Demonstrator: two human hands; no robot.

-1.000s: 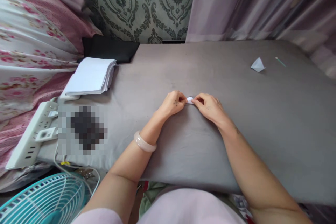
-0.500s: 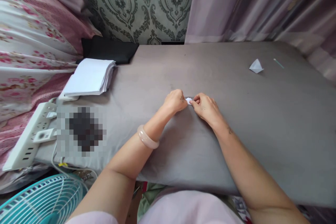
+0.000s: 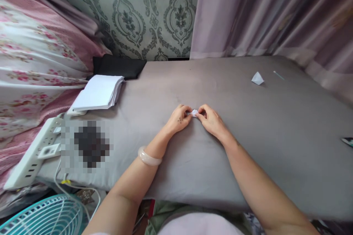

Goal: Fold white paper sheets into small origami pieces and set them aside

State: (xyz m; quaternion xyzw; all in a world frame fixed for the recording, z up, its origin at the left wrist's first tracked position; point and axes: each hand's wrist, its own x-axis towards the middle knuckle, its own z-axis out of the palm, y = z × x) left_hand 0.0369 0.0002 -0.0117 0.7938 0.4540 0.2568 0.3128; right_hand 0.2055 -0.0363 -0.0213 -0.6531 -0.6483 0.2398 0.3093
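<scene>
A small folded piece of white paper (image 3: 194, 112) is pinched between my two hands, just above or on the grey cloth of the table (image 3: 220, 187). My left hand (image 3: 179, 118) grips its left side, thumb and forefinger closed on it. On the other side my right hand (image 3: 211, 118) pinches the paper's right edge with its fingertips. Much of the paper is covered by the fingers, so its full shape is hidden. A pale bangle (image 3: 149, 157) circles my left wrist.
A folded paper piece (image 3: 257, 78) and a thin stick (image 3: 279, 75) lie at the back right. To the left are a stack of white paper (image 3: 97, 91), a black folded item (image 3: 120, 67), a power strip (image 3: 30, 156) and a blurred dark patch. A turquoise fan (image 3: 52, 214) stands lower left.
My view has shifted a little, so the table sits lower. My left hand has turned, and its thumb and forefinger now show at the paper. Both hands still hold the paper.
</scene>
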